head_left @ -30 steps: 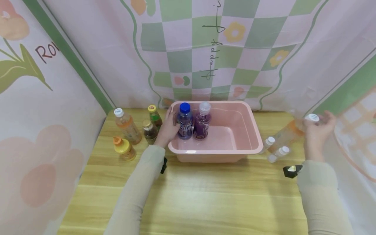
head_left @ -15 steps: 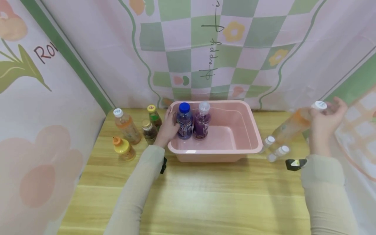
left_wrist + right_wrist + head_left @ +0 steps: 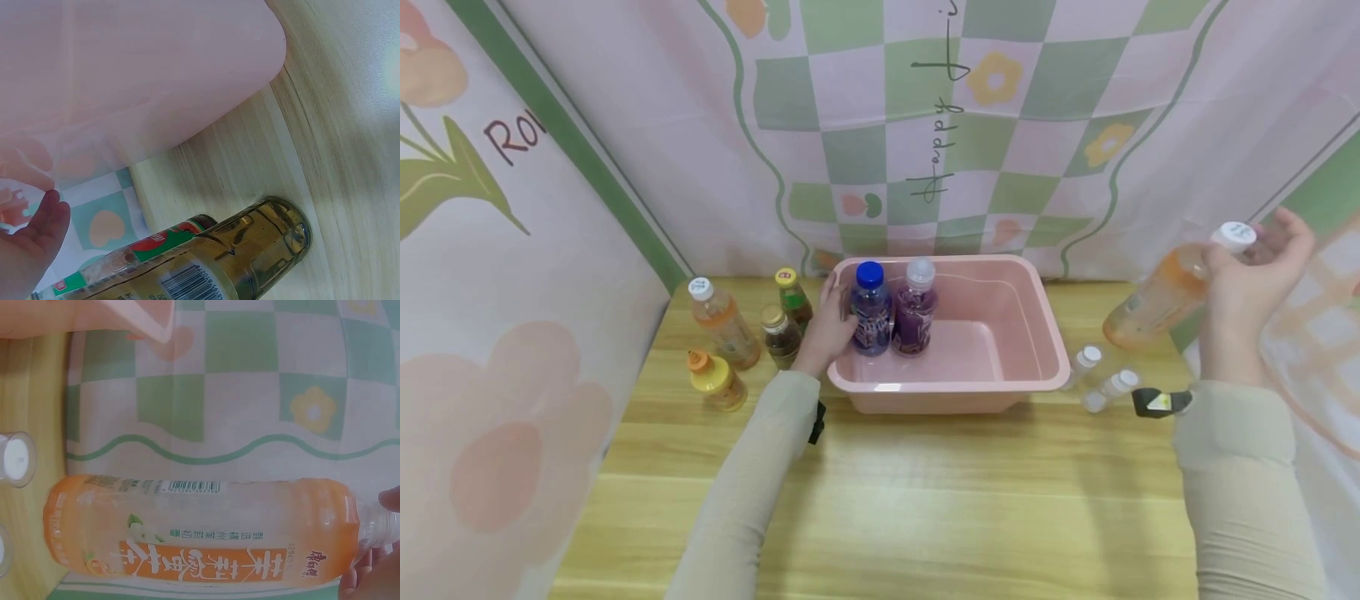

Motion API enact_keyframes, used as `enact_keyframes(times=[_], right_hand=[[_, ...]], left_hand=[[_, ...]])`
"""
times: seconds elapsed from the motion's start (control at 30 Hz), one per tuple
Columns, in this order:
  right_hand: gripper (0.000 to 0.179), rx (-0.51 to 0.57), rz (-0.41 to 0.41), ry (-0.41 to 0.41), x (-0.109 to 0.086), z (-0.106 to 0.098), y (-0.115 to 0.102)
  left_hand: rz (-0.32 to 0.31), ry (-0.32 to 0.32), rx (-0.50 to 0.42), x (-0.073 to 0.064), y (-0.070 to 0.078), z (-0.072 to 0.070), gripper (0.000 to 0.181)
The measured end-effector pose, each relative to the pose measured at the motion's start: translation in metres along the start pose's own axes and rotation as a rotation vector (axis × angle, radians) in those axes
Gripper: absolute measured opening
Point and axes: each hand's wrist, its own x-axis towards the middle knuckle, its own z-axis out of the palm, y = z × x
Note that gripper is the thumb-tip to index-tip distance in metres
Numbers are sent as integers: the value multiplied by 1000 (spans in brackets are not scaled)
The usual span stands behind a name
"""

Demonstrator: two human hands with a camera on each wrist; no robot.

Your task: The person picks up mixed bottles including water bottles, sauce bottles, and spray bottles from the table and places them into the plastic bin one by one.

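On the left rim of a pink tub (image 3: 887,402) lies my left hand (image 3: 827,333), gripping the wall, its thumb on the inner side. In the left wrist view its fingertips (image 3: 53,206) touch the tub's outer side. Within the tub, a blue-capped bottle (image 3: 871,321) stands beside a purple bottle (image 3: 914,321). My right hand (image 3: 1255,275) pinches the neck of an orange-labelled tea bottle (image 3: 1157,296) just under its white cap. That bottle tilts and appears raised above the table's right side; the right wrist view shows its label (image 3: 206,550) and clear neck.
Two small white-capped bottles (image 3: 1111,390) stand right of the tub. At left are another orange-labelled bottle (image 3: 727,329), a yellow squeeze bottle (image 3: 718,383), a brown jar (image 3: 782,337) and a green-labelled bottle (image 3: 793,300). A patterned cloth (image 3: 925,150) hangs behind the table (image 3: 925,500).
My right hand has moved up and rightward in the head view, carrying the orange-labelled tea bottle away from the small bottles. My left hand and the tub keep their places.
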Motion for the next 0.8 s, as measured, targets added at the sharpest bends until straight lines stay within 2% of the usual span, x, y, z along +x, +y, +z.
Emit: enact_keyframes(times=[0.4, 0.6, 0.8], right_hand=[[64, 85, -81, -54, -12, 16, -15], [61, 121, -116, -77, -21, 31, -24], [60, 124, -77, -146, -32, 41, -27]], left_hand=[[-5, 0, -13, 0, 0, 0, 65], [0, 2, -12, 2, -2, 1, 65], [3, 3, -11, 2, -3, 2, 65]])
